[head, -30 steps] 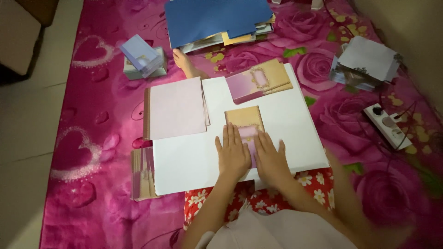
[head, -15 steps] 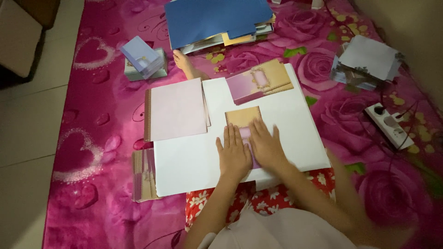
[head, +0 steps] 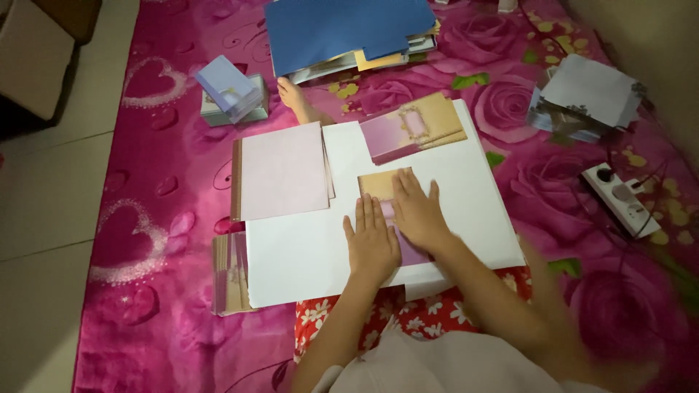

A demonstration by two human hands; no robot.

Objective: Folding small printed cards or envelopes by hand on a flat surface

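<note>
Both hands have slid slightly toward 12 o'clock on one gold card: left hand and right hand lie flat, fingers open, gripping nothing. One white board bears it; one card stack sits at 12, one pink pad at 10.

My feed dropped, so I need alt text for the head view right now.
Both hands, left hand and right hand, press flat on a gold and purple card lying on a white board. A pale pink paper stack lies to the left, another card pile beyond, all on a pink rose-patterned mat.
</note>
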